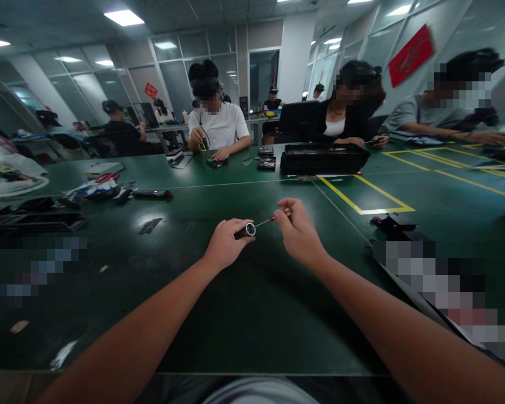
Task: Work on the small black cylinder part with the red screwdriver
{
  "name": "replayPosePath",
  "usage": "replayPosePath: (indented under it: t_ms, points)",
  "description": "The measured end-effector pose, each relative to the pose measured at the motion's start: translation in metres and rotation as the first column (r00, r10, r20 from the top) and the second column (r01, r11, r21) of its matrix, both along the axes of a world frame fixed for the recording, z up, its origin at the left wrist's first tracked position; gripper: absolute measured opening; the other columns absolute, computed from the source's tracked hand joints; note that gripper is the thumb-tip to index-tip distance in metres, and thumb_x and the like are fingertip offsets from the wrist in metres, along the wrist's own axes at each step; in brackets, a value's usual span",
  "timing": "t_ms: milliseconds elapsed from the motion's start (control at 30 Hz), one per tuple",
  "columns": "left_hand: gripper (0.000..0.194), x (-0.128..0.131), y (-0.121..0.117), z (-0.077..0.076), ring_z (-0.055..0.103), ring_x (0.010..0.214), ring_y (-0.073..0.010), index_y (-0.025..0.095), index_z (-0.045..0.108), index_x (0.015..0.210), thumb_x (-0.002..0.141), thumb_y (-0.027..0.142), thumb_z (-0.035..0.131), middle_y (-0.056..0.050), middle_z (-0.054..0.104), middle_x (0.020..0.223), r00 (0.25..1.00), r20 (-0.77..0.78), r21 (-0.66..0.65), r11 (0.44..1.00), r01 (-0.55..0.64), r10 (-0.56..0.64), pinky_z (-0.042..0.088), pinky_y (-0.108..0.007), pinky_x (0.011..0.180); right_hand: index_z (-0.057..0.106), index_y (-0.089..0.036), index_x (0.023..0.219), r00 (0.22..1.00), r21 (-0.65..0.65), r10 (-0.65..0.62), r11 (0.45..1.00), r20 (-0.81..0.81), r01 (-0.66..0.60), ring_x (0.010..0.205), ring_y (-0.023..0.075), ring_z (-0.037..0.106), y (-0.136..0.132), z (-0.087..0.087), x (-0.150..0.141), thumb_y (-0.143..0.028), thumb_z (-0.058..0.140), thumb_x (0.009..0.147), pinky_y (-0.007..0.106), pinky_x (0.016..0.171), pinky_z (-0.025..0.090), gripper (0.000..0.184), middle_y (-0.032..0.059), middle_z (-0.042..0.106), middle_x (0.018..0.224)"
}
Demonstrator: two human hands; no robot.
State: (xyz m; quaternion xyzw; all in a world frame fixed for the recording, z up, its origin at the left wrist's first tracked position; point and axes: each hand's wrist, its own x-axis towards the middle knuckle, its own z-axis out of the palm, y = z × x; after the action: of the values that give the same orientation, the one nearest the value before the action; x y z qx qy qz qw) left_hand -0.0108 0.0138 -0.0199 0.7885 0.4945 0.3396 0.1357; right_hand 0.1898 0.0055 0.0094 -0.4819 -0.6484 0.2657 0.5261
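**Black cylinder with a pale ring at its end met a thin metal-shafted tool with a red collar above the green tabletop**

At the far left, a white, rounded, tray-like object lay on the glossy green tabletop, with long black frame-like parts nearer the viewer. Just right of these, a red-looped item sat on a jumbled heap of white, blue and dark pieces. A slim black rod with a red end lay beside the heap.

Near the middle, the left hand gripped the cylinder between thumb and fingers, holding it clear of the table with the ringed end turned toward the right. Across the table, a co-worker in a white shirt rested one hand by a small dark part and held a tool in the other.

The right hand pinched the tool by its handle. The shaft slanted down leftward to the ring's right edge; whether the tip had entered the opening could not be told.

Beyond that hand stood a long black rectangular box. Farther right, yellow tape lines marked the surface, and a dark angular part lay near them.
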Motion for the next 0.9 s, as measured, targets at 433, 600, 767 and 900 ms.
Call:
replayPosePath:
  t_ms: [433,600,767,900]
  points:
    - [0.04,0.004,0.001,0.0,0.061,0.122,-0.0284,0.028,0.069,0.126,0.086,0.025,0.075,-0.006,0.071,0.128,1.0,-0.01,-0.006,1.0,-0.027,0.027,0.03,-0.06,0.117,0.058,-0.023,0.093,0.925,-0.105,-0.062,0.994,-0.376,0.024,0.071,0.0166,0.06,0.021,-0.02,0.004,-0.045,0.053,0.095,0.034,0.071,0.052,0.023,0.0012,0.063,0.08]
    - [0.04,0.004,-0.002,0.002,0.062,0.121,-0.028,0.027,0.068,0.126,0.087,0.025,0.075,-0.006,0.071,0.128,1.0,-0.001,-0.017,1.0,-0.023,0.023,0.027,-0.062,0.118,0.058,-0.021,0.096,0.973,-0.045,-0.04,0.999,-0.228,0.03,0.074,0.0176,0.063,0.013,-0.016,0.001,-0.045,0.052,0.096,0.035,0.072,0.051,0.024,0.0029,0.066,0.082]
    - [0.04,0.003,-0.001,0.001,0.062,0.122,-0.0288,0.027,0.068,0.126,0.087,0.026,0.076,-0.006,0.071,0.128,1.0,-0.001,-0.024,0.999,-0.03,0.03,0.026,-0.063,0.118,0.061,-0.021,0.087,0.994,-0.042,-0.081,0.996,-0.067,0.078,0.067,0.0181,0.063,0.005,-0.004,0.004,-0.052,0.057,0.094,0.033,0.066,0.048,0.032,0.0027,0.068,0.073]
    - [0.04,0.004,-0.001,0.0,0.062,0.123,-0.0291,0.028,0.068,0.126,0.086,0.026,0.076,-0.006,0.071,0.128,0.999,-0.005,-0.02,0.999,-0.038,0.038,0.026,-0.063,0.119,0.052,-0.023,0.063,0.972,0.012,-0.207,0.978,0.11,0.207,0.052,0.0151,0.052,0.002,0.003,0.006,-0.058,0.066,0.087,0.031,0.054,0.036,0.044,-0.0014,0.058,0.055]
